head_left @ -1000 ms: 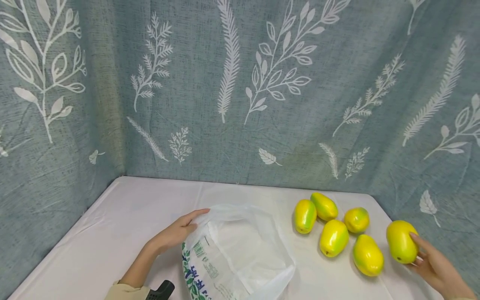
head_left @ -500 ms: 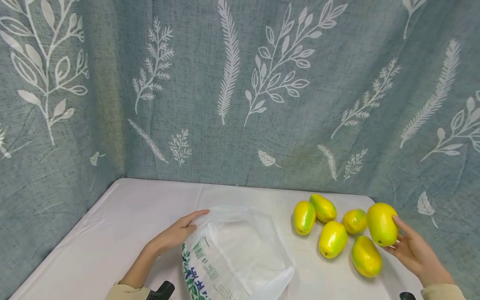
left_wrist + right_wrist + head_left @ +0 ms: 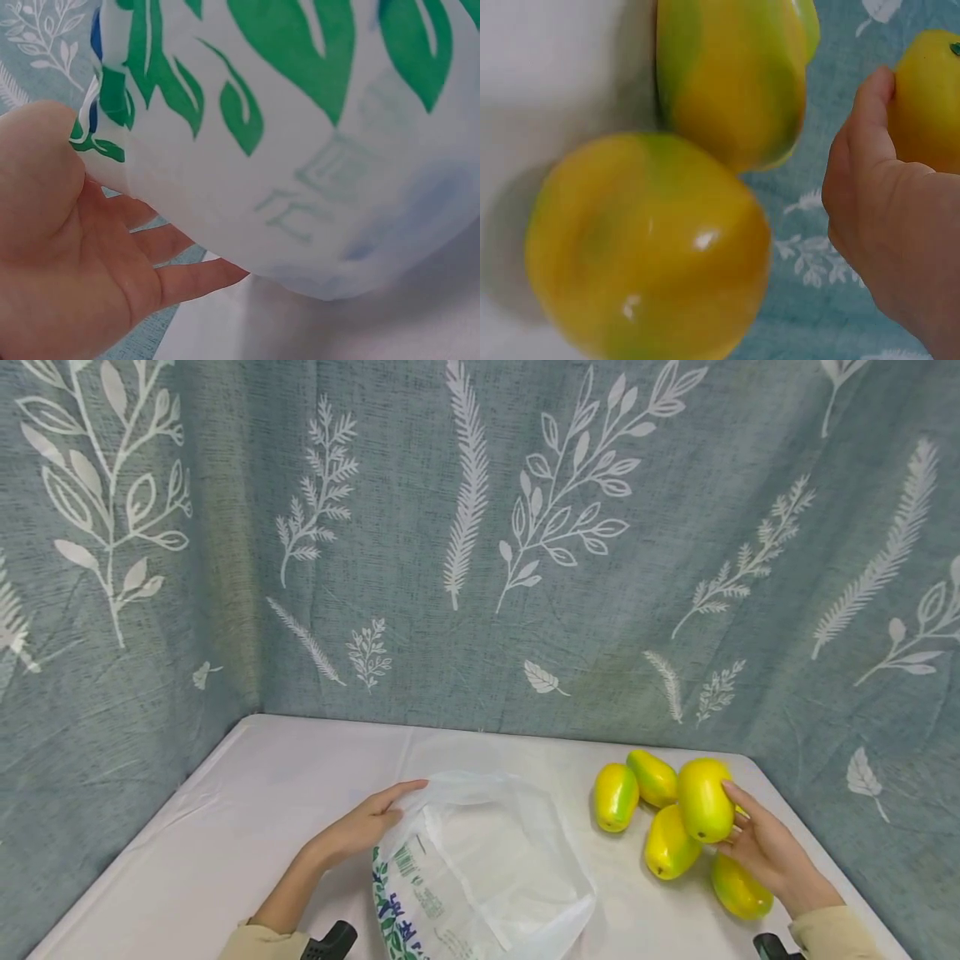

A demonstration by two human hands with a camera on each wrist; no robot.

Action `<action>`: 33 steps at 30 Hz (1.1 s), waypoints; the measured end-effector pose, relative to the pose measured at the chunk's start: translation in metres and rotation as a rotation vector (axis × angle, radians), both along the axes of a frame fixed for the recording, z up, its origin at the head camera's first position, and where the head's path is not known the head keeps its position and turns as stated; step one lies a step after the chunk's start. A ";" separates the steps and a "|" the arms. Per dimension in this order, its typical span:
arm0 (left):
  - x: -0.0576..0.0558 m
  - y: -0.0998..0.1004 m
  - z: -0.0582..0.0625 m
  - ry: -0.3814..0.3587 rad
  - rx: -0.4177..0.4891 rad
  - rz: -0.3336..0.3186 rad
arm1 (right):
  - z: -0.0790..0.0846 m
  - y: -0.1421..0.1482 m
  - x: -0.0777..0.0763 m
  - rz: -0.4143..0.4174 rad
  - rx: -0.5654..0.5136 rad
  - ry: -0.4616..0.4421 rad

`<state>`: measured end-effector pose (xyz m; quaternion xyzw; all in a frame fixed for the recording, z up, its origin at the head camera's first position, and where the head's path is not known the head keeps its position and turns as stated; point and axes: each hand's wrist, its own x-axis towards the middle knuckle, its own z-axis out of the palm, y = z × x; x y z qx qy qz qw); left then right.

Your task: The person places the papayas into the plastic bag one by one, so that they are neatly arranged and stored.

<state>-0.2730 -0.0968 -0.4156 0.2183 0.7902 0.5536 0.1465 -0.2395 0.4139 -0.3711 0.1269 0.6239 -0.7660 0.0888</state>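
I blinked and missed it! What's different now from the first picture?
The right hand carried its yellow fruit left, closer to the white bag. Nothing was grabbed or let go. The left hand stayed at the bag's edge, and the other fruits stayed put.

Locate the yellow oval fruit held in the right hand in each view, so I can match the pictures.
Head: the yellow oval fruit is lower right, in the right hand.
Left wrist: not in it.
Right wrist: upper right, cut off by the frame edge, beside the fingers.
Shared landmark: blue-green fabric curtain with white leaf prints, in all three.
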 end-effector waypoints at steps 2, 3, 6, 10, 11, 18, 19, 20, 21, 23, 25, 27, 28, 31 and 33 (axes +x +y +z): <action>0.000 0.000 0.000 0.001 0.000 -0.002 | 0.000 -0.009 -0.001 0.006 0.008 0.001; 0.000 0.001 0.000 0.003 0.000 -0.004 | 0.000 -0.013 -0.002 0.012 0.022 0.006; 0.000 0.001 0.000 0.005 0.002 -0.002 | 0.001 -0.026 -0.004 0.036 0.064 0.029; 0.000 0.003 0.000 0.007 0.002 -0.003 | 0.002 -0.043 -0.007 0.072 0.092 0.074; 0.000 0.003 0.000 0.005 0.001 -0.005 | 0.002 -0.047 -0.008 0.075 0.091 0.081; 0.001 0.006 0.000 -0.013 0.014 -0.030 | 0.003 -0.077 -0.012 0.092 0.088 0.112; 0.001 0.006 0.000 -0.012 0.015 -0.032 | 0.003 -0.082 -0.012 0.091 0.080 0.116; 0.001 0.006 0.000 -0.012 0.016 -0.032 | 0.002 -0.086 -0.013 0.090 0.068 0.120; 0.002 0.006 0.000 -0.011 0.016 -0.031 | 0.002 -0.090 -0.014 0.087 0.063 0.121; 0.002 0.006 0.000 -0.008 0.014 -0.029 | 0.001 -0.098 -0.015 0.094 0.048 0.121; 0.003 0.006 0.000 -0.003 0.012 -0.027 | 0.001 -0.105 -0.016 0.109 0.037 0.124; 0.003 0.007 0.000 0.000 0.007 -0.020 | 0.001 -0.113 -0.017 0.129 0.038 0.127; 0.003 0.007 0.000 0.001 0.005 -0.018 | 0.002 -0.116 -0.017 0.140 0.032 0.131; 0.004 0.008 0.000 0.001 -0.002 -0.005 | 0.004 -0.127 -0.019 0.159 0.021 0.141; 0.004 0.008 0.000 0.002 -0.008 0.001 | 0.006 -0.135 -0.019 0.168 0.013 0.146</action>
